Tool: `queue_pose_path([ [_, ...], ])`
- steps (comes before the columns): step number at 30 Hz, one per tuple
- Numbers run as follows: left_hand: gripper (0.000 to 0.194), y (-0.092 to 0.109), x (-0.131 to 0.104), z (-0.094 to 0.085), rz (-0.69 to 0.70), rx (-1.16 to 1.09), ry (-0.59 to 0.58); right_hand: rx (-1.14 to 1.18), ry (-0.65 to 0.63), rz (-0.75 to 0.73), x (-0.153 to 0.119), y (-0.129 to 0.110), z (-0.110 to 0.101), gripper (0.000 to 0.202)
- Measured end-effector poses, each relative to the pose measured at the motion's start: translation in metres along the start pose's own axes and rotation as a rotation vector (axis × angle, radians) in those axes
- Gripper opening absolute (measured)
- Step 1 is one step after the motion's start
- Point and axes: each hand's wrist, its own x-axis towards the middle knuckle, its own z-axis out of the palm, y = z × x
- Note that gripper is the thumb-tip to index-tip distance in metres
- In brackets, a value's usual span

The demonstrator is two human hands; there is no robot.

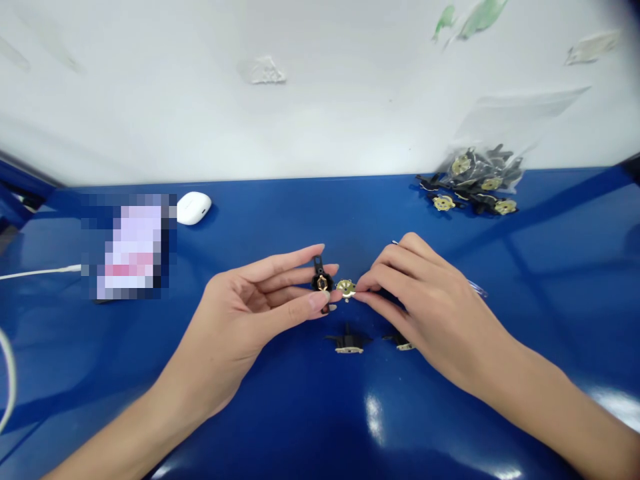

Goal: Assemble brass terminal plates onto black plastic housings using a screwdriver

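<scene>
My left hand (270, 293) holds a small black plastic part (321, 267) upright between thumb and fingers, with a copper-coloured piece showing at its middle. Just right of it, my right hand (420, 293) pinches the edge of a round gold-coloured metal disc (345, 288) with small tabs round its rim. The disc is close to my left fingertips; whether it touches them I cannot tell. Below the hands, a black part with a metal plate (349, 343) stands on the blue table. A second similar part (404, 343) is partly hidden by my right hand.
At the back right, several black and gold parts (480, 202) lie beside and under a clear plastic bag (493, 167) of similar parts. A blurred-out phone (133, 250), a white earbud case (194, 208) and a white cable (43, 273) are on the left. A white wall (325, 127) rises behind the blue table (280, 427).
</scene>
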Motion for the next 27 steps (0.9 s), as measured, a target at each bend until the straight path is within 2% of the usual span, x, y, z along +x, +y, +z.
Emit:
queue_pose_path([
  [9, 0.048, -0.003, 0.001, -0.001, 0.016, 0.028, 0.0, -0.072, -0.002, 0.011, -0.002, 0.002, 0.002, 0.022],
  [18, 0.048, -0.003, 0.002, -0.001, 0.012, 0.029, 0.013, -0.002, 0.018, 0.043, 0.001, 0.001, 0.001, 0.019],
  [27, 0.05, -0.002, 0.001, -0.001, 0.028, 0.02, 0.032, 0.193, 0.077, 0.214, -0.001, -0.002, -0.009, 0.014],
])
